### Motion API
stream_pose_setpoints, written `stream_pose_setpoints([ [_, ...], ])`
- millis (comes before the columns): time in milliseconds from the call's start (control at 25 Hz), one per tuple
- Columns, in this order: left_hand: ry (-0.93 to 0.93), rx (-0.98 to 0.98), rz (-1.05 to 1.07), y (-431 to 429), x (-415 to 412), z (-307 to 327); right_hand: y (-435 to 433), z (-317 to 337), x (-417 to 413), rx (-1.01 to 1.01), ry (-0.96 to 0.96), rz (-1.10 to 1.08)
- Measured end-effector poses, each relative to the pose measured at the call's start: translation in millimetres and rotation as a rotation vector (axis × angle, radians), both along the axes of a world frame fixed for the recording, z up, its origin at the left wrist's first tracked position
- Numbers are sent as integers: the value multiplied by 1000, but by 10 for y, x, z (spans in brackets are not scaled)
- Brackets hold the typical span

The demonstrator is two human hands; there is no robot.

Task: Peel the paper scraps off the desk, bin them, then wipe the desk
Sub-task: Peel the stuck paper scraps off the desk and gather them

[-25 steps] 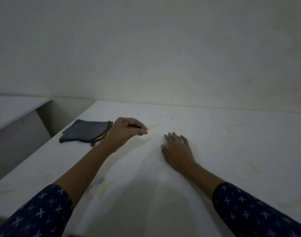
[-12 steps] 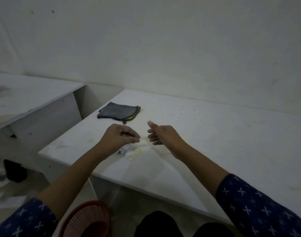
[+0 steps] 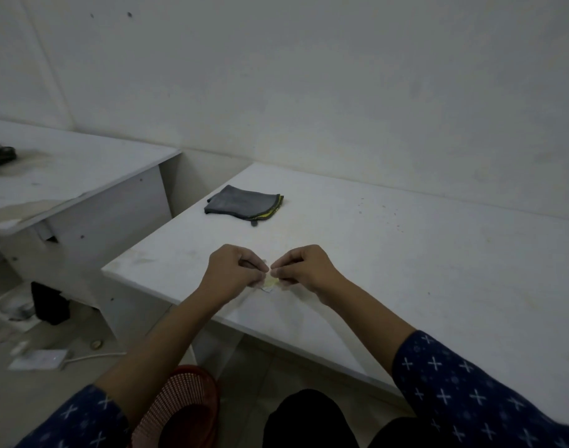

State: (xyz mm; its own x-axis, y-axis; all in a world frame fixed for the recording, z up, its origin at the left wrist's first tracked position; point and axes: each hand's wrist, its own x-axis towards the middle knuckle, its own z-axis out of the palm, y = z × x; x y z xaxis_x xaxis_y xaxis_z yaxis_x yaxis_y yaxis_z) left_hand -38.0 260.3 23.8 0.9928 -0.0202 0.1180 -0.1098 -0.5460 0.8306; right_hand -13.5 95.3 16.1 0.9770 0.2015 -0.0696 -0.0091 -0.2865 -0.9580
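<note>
My left hand (image 3: 234, 270) and my right hand (image 3: 304, 268) meet fingertip to fingertip just above the white desk (image 3: 406, 253), near its front left part. Both pinch a small pale yellowish paper scrap (image 3: 270, 282) that hangs between them; most of it is hidden by the fingers. A folded grey cloth (image 3: 242, 206) with a yellow-green edge lies flat on the desk's far left corner, well beyond my hands. A red mesh bin (image 3: 186, 402) stands on the floor below the desk's front edge, under my left forearm.
A second white desk (image 3: 66, 179) stands to the left across a gap, with a dark object (image 3: 0, 155) at its far edge. A white power strip (image 3: 39, 358) and cable lie on the floor. The wall runs along the desk's back. Dark specks dot the desk's far middle.
My right hand has closed and come over to my left hand, and both now pinch the scrap. The view has pulled back and turned left, showing more floor and the bin.
</note>
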Motion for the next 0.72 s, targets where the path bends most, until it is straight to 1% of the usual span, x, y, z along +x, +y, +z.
stream_pose_setpoints([
  [200, -64, 71, 120, -78, -9, -136, 141, -108, 19, -334, -170, -67],
  [320, -130, 148, 142, -131, -34, -237, 169, -133, 46, -487, -165, -97],
  [400, -149, 155, 164, -134, -42, -288, 121, -116, 75, -575, -168, -105],
  [520, -206, 166, 197, -136, -85, -339, 87, -151, 90, -564, -161, -93],
  [600, -278, 249, 189, -194, -136, -371, 82, -192, 84, -503, -156, -95],
  [720, -362, 437, 190, -357, -188, -384, -55, -178, 57, -404, -198, -114],
])
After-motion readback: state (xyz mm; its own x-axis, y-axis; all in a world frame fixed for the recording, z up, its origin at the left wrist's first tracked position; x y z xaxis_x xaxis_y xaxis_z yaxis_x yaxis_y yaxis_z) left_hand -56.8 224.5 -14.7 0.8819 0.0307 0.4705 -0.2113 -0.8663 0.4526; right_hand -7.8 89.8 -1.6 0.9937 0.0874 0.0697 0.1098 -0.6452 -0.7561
